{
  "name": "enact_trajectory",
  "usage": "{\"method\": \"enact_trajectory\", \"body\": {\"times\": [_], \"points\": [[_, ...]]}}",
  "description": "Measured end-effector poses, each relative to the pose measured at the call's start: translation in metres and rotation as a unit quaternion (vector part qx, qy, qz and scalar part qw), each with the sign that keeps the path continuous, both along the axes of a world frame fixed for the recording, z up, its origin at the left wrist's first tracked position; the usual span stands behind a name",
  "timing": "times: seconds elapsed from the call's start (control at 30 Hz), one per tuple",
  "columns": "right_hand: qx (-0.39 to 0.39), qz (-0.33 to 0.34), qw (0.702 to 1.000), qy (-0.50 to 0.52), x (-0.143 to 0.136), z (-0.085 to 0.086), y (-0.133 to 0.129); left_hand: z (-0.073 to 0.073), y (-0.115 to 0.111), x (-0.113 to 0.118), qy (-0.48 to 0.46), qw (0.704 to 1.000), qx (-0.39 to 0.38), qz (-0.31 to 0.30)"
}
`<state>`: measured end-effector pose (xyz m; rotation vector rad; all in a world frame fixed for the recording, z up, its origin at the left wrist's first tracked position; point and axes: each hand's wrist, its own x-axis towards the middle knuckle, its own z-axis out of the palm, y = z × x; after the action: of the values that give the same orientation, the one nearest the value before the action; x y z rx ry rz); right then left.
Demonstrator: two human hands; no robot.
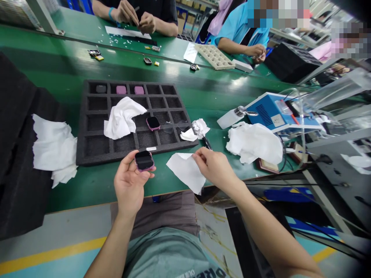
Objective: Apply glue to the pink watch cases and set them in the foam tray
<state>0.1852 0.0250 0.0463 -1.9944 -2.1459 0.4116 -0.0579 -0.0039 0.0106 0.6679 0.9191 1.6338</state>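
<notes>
My left hand [130, 179] holds a square watch case [144, 160] with a dark screen and a purple rim, screen up, in front of the black foam tray [95, 155]. My right hand [213, 166] pinches the upper edge of a flat white cloth [187, 172] at the table's front edge. A second purple-rimmed watch case [153, 123] lies on the tray's dividers. Two purple pieces [139, 90] and a dark one [101, 89] sit in its back row. A crumpled white cloth [123, 117] covers some compartments.
White cloths [52, 148] lie at the left on black foam [17, 154]. To the right are a pump bottle [232, 117], a large cloth [253, 143] and a blue machine [271, 112]. Small watch parts [147, 61] lie across the green table [69, 69], where two people work opposite.
</notes>
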Motion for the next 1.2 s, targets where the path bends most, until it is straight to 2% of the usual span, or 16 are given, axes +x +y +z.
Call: {"method": "enact_trajectory", "body": {"times": [0.17,0.3,0.43,0.63,0.7,0.77,0.83,0.93,0.97,1.03,1.1,1.2], "points": [[-0.031,0.036,0.998,-0.049,-0.022,0.016,-0.006,0.000,0.000,0.000,-0.005,1.000,0.005,-0.004],[-0.066,0.075,0.993,-0.068,-0.042,0.015,-0.015,-0.001,-0.001,-0.001,0.001,1.000,0.002,-0.005],[-0.092,0.100,0.990,-0.045,-0.043,0.010,-0.016,-0.001,-0.002,-0.001,-0.005,1.000,0.003,-0.019],[-0.027,-0.009,0.996,0.089,-0.035,-0.009,0.011,-0.006,-0.001,-0.002,-0.025,0.998,0.009,-0.050],[-0.021,-0.009,0.992,0.121,-0.036,-0.012,0.014,-0.007,-0.001,-0.003,-0.024,0.998,0.014,-0.062],[-0.016,-0.002,0.986,0.165,-0.035,-0.009,0.008,-0.006,-0.002,-0.004,-0.024,0.996,0.023,-0.088],[-0.001,-0.022,0.968,0.249,-0.031,0.000,-0.004,-0.004,-0.003,-0.002,-0.030,0.990,0.029,-0.133],[0.071,-0.136,0.888,0.435,-0.025,0.010,-0.024,-0.002,-0.003,0.005,-0.061,0.976,0.024,-0.207],[0.102,-0.172,0.856,0.476,-0.025,0.011,-0.029,-0.001,-0.003,0.009,-0.074,0.970,0.019,-0.230],[0.156,-0.213,0.816,0.514,-0.032,0.010,-0.034,-0.001,-0.003,0.017,-0.095,0.957,0.004,-0.274],[0.177,-0.217,0.803,0.526,-0.042,0.006,-0.036,-0.002,-0.004,0.023,-0.108,0.944,-0.009,-0.313],[0.159,-0.175,0.817,0.526,-0.055,0.001,-0.035,-0.002,-0.005,0.026,-0.120,0.935,-0.016,-0.334]]}}
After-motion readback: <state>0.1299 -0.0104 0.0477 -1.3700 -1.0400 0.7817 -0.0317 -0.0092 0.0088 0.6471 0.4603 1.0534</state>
